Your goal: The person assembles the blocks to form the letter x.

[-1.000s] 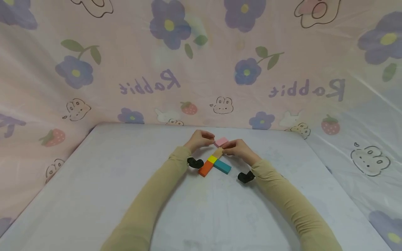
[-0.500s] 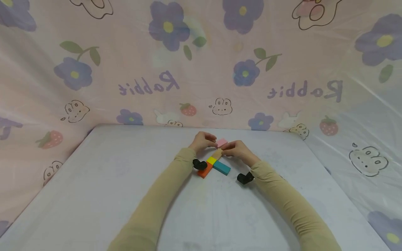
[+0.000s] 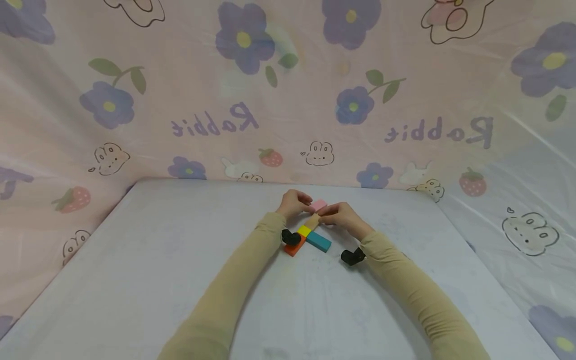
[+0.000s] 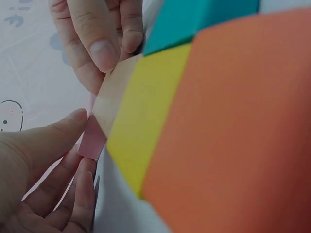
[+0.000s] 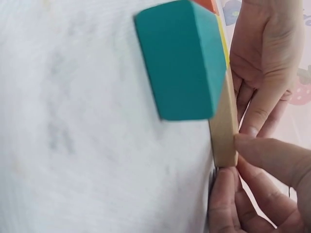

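Several coloured building blocks lie joined on the white table. My left hand (image 3: 294, 203) pinches the near-left end of a pink block (image 3: 319, 205), its thumb on top in the left wrist view. My right hand (image 3: 343, 215) holds the far end of a plain wooden block (image 3: 312, 221) between thumb and fingers. That block adjoins a small yellow block (image 3: 304, 230), with an orange block (image 3: 291, 249) on its near side and a teal block (image 3: 318, 241) angling off to the right. The pink block sits across the wooden one's far end; their contact is hidden by my fingers.
The white-covered table (image 3: 180, 240) extends on all sides of the blocks. A patterned curtain (image 3: 288, 90) rises behind it and along both sides. Black wrist devices (image 3: 353, 256) hang near the blocks, the left one partly covering the orange block.
My left hand has shifted slightly right and nearer, and the pink block has moved a little with it towards the wooden block. My right hand has hardly moved.
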The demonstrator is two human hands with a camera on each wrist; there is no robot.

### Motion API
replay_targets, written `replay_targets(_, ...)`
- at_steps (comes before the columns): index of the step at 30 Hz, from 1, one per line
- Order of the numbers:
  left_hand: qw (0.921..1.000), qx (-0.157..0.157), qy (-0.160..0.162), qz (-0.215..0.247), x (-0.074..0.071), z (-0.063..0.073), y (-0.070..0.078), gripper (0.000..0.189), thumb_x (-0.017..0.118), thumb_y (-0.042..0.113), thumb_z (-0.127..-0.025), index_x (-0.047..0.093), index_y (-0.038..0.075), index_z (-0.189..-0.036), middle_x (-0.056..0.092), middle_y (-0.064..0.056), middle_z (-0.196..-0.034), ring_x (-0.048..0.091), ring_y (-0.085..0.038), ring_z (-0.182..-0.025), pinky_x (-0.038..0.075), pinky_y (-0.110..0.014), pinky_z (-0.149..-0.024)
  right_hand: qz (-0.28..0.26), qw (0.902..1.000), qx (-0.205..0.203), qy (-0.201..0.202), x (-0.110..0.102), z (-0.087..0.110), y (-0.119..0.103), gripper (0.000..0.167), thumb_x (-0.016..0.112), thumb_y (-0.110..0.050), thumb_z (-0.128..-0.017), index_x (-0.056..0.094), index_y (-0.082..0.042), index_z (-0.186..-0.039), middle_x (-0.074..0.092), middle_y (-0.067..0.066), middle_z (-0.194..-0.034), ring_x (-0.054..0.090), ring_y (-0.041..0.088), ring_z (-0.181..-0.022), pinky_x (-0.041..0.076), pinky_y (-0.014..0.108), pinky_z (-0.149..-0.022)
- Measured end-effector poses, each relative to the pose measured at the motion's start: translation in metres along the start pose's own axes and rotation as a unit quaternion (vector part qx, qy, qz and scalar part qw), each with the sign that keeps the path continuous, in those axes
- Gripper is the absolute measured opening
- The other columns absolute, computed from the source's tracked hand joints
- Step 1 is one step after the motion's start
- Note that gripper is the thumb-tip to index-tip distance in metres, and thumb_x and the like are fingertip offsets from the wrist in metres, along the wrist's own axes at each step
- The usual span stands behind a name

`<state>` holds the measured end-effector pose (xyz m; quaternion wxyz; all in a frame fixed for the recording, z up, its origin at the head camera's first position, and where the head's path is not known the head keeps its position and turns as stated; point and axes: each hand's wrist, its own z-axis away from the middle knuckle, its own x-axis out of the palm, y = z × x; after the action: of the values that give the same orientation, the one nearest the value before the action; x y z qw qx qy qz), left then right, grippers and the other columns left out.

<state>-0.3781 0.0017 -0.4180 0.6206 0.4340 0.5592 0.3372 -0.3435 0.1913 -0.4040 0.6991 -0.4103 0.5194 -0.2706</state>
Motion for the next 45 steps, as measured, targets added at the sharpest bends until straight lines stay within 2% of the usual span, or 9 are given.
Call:
replay_targets(5,0.9995,0.012,0.019,-0.021,0.001,-0.003,-0.001,0.030,0.085,0.015,-0.072,0.073,0.007,-0.099,0.068,-0.001,-0.085,0.060,-0.018,-0.084,0.050,-0.028,-0.081,0.006,1.0000,-0.005,0.003,0.000,-0.002,0.000,0.028,0.072,-0.012,-0.086,0.069,0.003,-0.110,0.068,0.012,-0.104,0.060,0.017,-0.083,0.052,0.030,-0.078)
replay_targets(10,0.9988,0.015,0.022,-0.040,0.001,-0.006,-0.002,0.029,0.086,0.016,-0.071,0.073,0.008,-0.096,0.067,0.000,-0.083,0.059,-0.018,-0.083,0.049,-0.028,-0.082,0.002,1.0000,-0.001,0.001,0.000,-0.001,-0.001,0.026,0.072,-0.011,-0.086,0.069,0.002,-0.109,0.068,0.010,-0.103,0.060,0.016,-0.082,0.052,0.029,-0.078)
replay_targets(18,0.9980,0.012,0.004,-0.062,-0.010,-0.003,-0.003,0.028,0.084,0.016,-0.074,0.073,0.010,-0.100,0.066,0.000,-0.089,0.057,-0.018,-0.088,0.048,-0.030,-0.083,0.023,0.9995,0.017,0.010,-0.001,0.001,-0.003,0.027,0.072,-0.014,-0.086,0.069,0.001,-0.109,0.068,0.009,-0.102,0.059,0.017,-0.082,0.051,0.029,-0.078)
replay_targets(25,0.9968,0.016,-0.006,-0.078,-0.023,0.004,-0.007,0.029,0.081,0.016,-0.078,0.073,0.010,-0.104,0.066,0.000,-0.094,0.057,-0.019,-0.090,0.047,-0.031,-0.086,0.014,0.9994,0.030,0.007,0.000,0.002,-0.003,0.028,0.072,-0.014,-0.085,0.069,0.001,-0.109,0.068,0.009,-0.102,0.059,0.017,-0.082,0.050,0.027,-0.076)
replay_targets(34,0.9963,0.029,-0.017,-0.079,-0.023,0.002,-0.009,0.036,0.084,0.012,-0.073,0.071,0.008,-0.107,0.066,-0.002,-0.097,0.057,-0.019,-0.088,0.049,-0.028,-0.084,0.017,0.9995,0.025,0.008,0.001,0.001,-0.004,0.028,0.073,-0.015,-0.085,0.070,0.001,-0.108,0.068,0.008,-0.099,0.059,0.017,-0.081,0.050,0.027,-0.075)
replay_targets(40,0.9955,0.036,-0.022,-0.085,-0.023,0.001,-0.010,0.032,0.081,0.006,-0.076,0.071,0.008,-0.107,0.066,-0.002,-0.096,0.056,-0.020,-0.087,0.049,-0.027,-0.083,0.021,0.9995,0.021,0.007,0.000,0.002,-0.006,0.029,0.072,-0.016,-0.086,0.069,0.001,-0.110,0.068,0.009,-0.102,0.059,0.018,-0.083,0.050,0.029,-0.078)
replay_targets(45,0.9940,0.036,-0.036,-0.097,-0.029,0.002,-0.010,0.032,0.079,0.005,-0.078,0.071,0.009,-0.109,0.065,-0.001,-0.098,0.055,-0.020,-0.089,0.048,-0.027,-0.083,0.017,0.9994,0.029,0.004,0.000,0.003,-0.006,0.029,0.072,-0.016,-0.087,0.069,0.000,-0.111,0.067,0.010,-0.103,0.059,0.020,-0.086,0.050,0.031,-0.081)
